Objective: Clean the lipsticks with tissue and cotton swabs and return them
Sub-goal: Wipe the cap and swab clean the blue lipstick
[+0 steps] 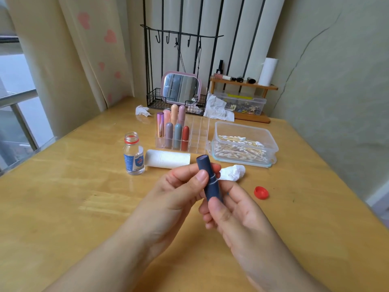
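You have one dark blue lipstick (210, 180) in both hands, held above the desk (63, 197) just in front of the tissue roll (168, 159). Your left hand (179, 192) pinches its upper part, thumb across the front; your right hand (231, 209) has its grip clamped on the lower barrel, thumb over the base. The cap looks seated, with only a thin seam showing at mid-length, so I judge you are either about to pull it open or have just closed it; the picture does not settle which.

Seven capped lipsticks stand in the left compartments of the clear acrylic organizer (197, 133), and the compartments to the right stand vacant. That suggests this lipstick belongs in one of those slots.

Signs of cleaning lie about: a crumpled tissue (232, 172) just behind your fingers, another tissue wad (142, 111) near the wire rack, and a larger tissue heap (216, 109) by the shelf. The small glass bottle (134, 157) stands uncapped, its red cap (261, 192) lying to your right. The cotton swab box (242, 144) is open and well stocked.

Which of the standing lipsticks are cleaned cannot be told. At the least, this one must go back.
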A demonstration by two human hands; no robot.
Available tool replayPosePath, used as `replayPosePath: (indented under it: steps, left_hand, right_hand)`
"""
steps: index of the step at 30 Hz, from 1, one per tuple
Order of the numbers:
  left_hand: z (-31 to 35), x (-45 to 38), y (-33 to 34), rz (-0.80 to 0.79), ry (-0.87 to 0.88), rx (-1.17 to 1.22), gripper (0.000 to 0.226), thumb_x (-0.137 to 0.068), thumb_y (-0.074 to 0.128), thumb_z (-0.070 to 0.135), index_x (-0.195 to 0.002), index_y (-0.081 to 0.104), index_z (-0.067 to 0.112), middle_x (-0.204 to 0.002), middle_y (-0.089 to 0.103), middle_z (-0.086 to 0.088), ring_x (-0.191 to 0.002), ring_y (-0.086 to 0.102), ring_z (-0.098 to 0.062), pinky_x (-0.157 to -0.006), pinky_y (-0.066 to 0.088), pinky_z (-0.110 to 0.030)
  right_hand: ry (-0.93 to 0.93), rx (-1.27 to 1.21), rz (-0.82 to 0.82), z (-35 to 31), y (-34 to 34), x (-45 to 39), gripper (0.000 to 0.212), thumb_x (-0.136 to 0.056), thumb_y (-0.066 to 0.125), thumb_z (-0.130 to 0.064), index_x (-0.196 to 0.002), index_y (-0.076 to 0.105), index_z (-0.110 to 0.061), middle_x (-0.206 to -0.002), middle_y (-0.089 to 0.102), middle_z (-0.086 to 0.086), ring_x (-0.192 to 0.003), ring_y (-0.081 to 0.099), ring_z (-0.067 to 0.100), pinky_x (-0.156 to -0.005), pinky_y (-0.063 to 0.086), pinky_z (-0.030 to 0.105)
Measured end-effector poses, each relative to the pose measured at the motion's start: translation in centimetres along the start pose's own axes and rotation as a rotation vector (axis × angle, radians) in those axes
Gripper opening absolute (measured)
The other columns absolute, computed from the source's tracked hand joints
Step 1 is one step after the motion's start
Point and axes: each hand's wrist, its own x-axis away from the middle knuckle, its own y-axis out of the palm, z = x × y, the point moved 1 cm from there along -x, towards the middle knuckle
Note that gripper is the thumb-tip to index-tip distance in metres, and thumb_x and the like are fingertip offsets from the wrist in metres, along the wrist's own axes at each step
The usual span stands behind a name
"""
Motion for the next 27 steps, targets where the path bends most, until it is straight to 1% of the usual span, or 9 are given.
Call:
replayPosePath:
  steps: [4,8,12,14,16,18,22,24,27]
  left_hand:
    - [-0.19,0.04,-0.33,-0.094,0.033,0.023,0.039,-0.068,0.08,0.039,-0.096,0.072,0.012,-0.086,0.063,-0.006,-0.061,0.056,-0.017,-0.056,0.048,-0.029]
    - [-0.04,0.29,-0.5,-0.094,0.041,-0.012,0.039,-0.064,0.08,0.046,-0.092,0.074,0.019,-0.085,0.068,0.003,-0.066,0.057,-0.01,-0.068,0.048,-0.024]
    - [0.19,0.59,0.05,-0.137,0.027,0.124,0.032,-0.067,0.08,0.037,-0.09,0.075,0.014,-0.076,0.064,0.0,-0.057,0.054,-0.005,-0.069,0.049,-0.017]
    - [0.09,0.45,0.1,-0.096,0.017,0.124,0.034,-0.067,0.08,0.037,-0.092,0.075,0.014,-0.081,0.065,-0.002,-0.059,0.055,-0.008,-0.069,0.05,-0.02]
    - [-0.01,0.24,0.17,-0.022,0.009,0.125,0.025,-0.071,0.078,0.029,-0.091,0.075,0.013,-0.082,0.064,-0.007,-0.06,0.055,-0.016,-0.06,0.05,-0.028]
    - [-0.22,0.21,0.25,0.046,-0.014,0.084,0.017,-0.075,0.065,0.024,-0.086,0.076,0.015,-0.08,0.064,-0.007,-0.07,0.056,-0.019,-0.065,0.046,-0.033]
    - [-0.28,0.3,0.04,0.012,0.001,-0.006,0.023,-0.073,0.075,0.036,-0.088,0.076,0.018,-0.086,0.067,-0.001,-0.083,0.055,-0.015,-0.077,0.044,-0.025]
    - [-0.19,0.37,-0.07,-0.017,0.019,-0.016,0.036,-0.068,0.078,0.045,-0.091,0.075,0.018,-0.087,0.067,0.001,-0.081,0.05,-0.015,-0.075,0.042,-0.026]
    - [-0.19,0.55,-0.05,-0.048,0.005,0.053,0.022,-0.072,0.069,0.034,-0.085,0.075,0.017,-0.066,0.062,0.001,-0.064,0.058,-0.008,-0.07,0.048,-0.019]
  right_hand:
    - [-0.034,-0.09,-0.043,0.28,0.54,0.0,0.052,-0.075,0.07,-0.054,-0.103,0.061,-0.011,-0.065,0.048,-0.008,-0.06,0.04,0.006,-0.059,0.037,0.017]
    - [0.113,-0.49,-0.212,-0.08,0.59,0.14,0.045,-0.076,0.075,-0.042,-0.096,0.06,-0.005,-0.059,0.042,-0.002,-0.054,0.038,0.008,-0.054,0.037,0.018]
    - [0.273,-0.725,-0.408,-0.5,0.39,0.06,0.037,-0.091,0.059,-0.04,-0.093,0.063,-0.003,-0.057,0.041,-0.002,-0.052,0.038,0.01,-0.055,0.037,0.02]
    - [0.203,-0.543,-0.25,-0.52,0.35,0.06,0.045,-0.082,0.066,-0.05,-0.09,0.067,-0.006,-0.056,0.05,0.002,-0.051,0.045,0.012,-0.053,0.041,0.021]
    - [0.014,-0.097,-0.019,-0.5,0.29,0.25,0.057,-0.069,0.065,-0.068,-0.093,0.067,-0.016,-0.066,0.063,0.003,-0.059,0.056,0.012,-0.059,0.046,0.021]
    - [-0.153,0.293,0.114,-0.26,0.2,0.55,0.058,-0.066,0.056,-0.078,-0.099,0.059,-0.03,-0.078,0.069,-0.005,-0.068,0.061,0.007,-0.066,0.048,0.024]
    - [-0.23,0.486,0.188,-0.16,0.49,0.96,0.037,-0.078,0.045,-0.062,-0.092,0.057,-0.03,-0.061,0.053,-0.013,-0.057,0.046,0.005,-0.061,0.04,0.026]
    - [-0.013,0.048,0.043,-0.26,0.74,0.74,0.042,-0.077,0.057,-0.058,-0.087,0.061,-0.017,-0.057,0.042,-0.009,-0.053,0.037,0.009,-0.055,0.033,0.024]
    - [0.324,-0.733,-0.28,-0.41,0.98,0.17,0.038,-0.085,0.065,-0.042,-0.087,0.064,-0.004,-0.053,0.043,0.0,-0.048,0.04,0.011,-0.05,0.036,0.021]
